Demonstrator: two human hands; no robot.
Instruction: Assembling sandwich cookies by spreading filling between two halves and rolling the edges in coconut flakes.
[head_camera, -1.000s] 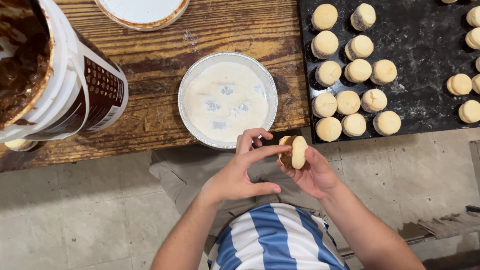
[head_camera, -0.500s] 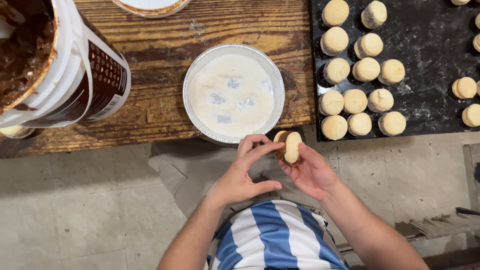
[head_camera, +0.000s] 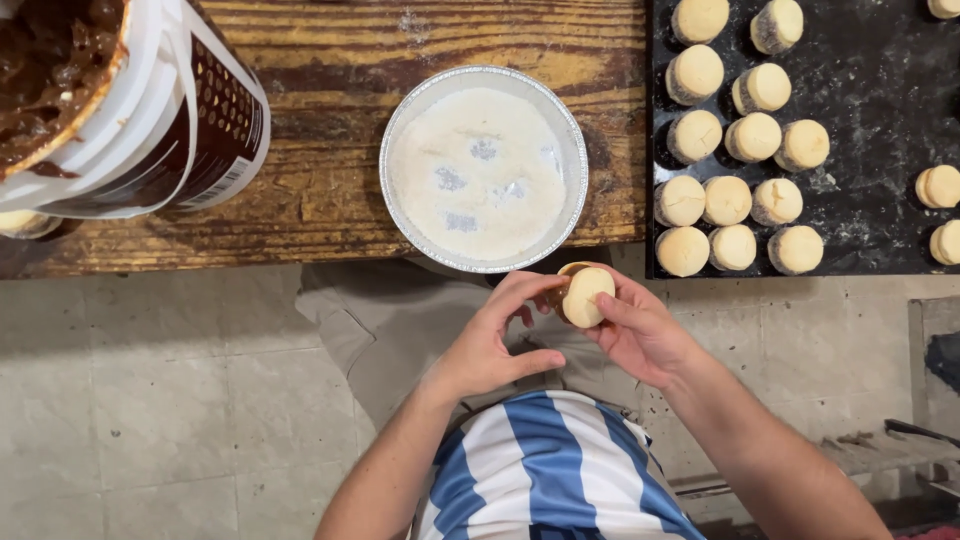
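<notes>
Below the worktop (head_camera: 320, 215) edge, over the person's lap, both hands hold one round sandwich cookie (head_camera: 585, 296) between them. The left hand (head_camera: 495, 345) curls its fingers over the cookie's near side, and the right hand (head_camera: 640, 335) cups it from the other side with the thumb across the pale face; both are closed narrowly on it. Compared with a second ago, the cookie has turned from nearly edge-on to showing more of its flat face, and the hands have drifted slightly toward the foil pan of white shredded coating (head_camera: 483, 168), whose rim is now just beyond the fingertips. That reads as the cookie being rotated and pressed in the fingers. Finished cookies sit in rows on the dark tray (head_camera: 870, 200) to the right; a tub of brown caramel spread (head_camera: 110, 110) stands at the left.
</notes>
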